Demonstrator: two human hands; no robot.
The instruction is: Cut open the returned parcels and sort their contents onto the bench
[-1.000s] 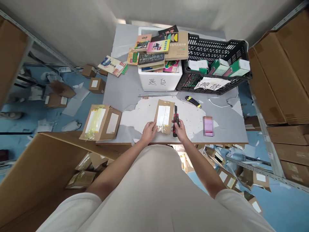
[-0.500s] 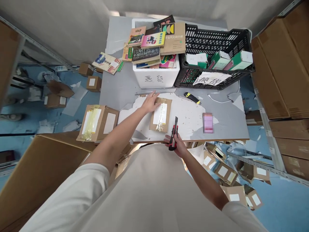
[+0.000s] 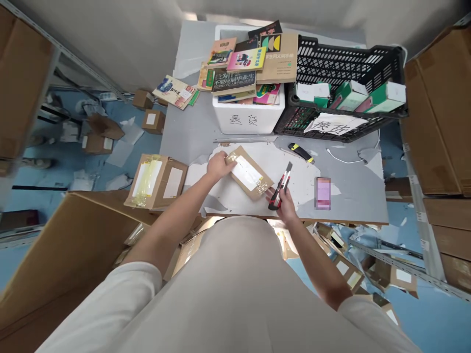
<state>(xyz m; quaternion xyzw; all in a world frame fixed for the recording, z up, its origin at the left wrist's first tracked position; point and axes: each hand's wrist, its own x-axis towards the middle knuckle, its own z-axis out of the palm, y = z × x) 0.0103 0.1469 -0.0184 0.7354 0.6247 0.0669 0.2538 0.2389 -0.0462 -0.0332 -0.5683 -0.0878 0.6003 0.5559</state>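
A small taped cardboard box (image 3: 249,171) with a white label lies aslant on the table before me. My left hand (image 3: 218,165) is closed on its upper left corner, fingers bent over the edge. In my right hand (image 3: 282,200) is a red and black utility knife (image 3: 281,185), its blade out and pointing away from me. The fingertips of that hand come up to the box's lower right corner; whether they touch it I cannot tell. Beyond the box lies a second, black and yellow utility knife (image 3: 301,153).
A white bin (image 3: 248,117) heaped with books and a black crate (image 3: 331,128) holding green-and-white boxes stand at the back. A larger taped carton (image 3: 158,181) sits at the table's left edge. A pink-screened phone (image 3: 323,193) lies right, near a white cable (image 3: 344,161).
The small box has turned from nearly straight to slanting, its near end swung right. My left hand has shifted to its corner, and my right hand with the knife has moved up and right.
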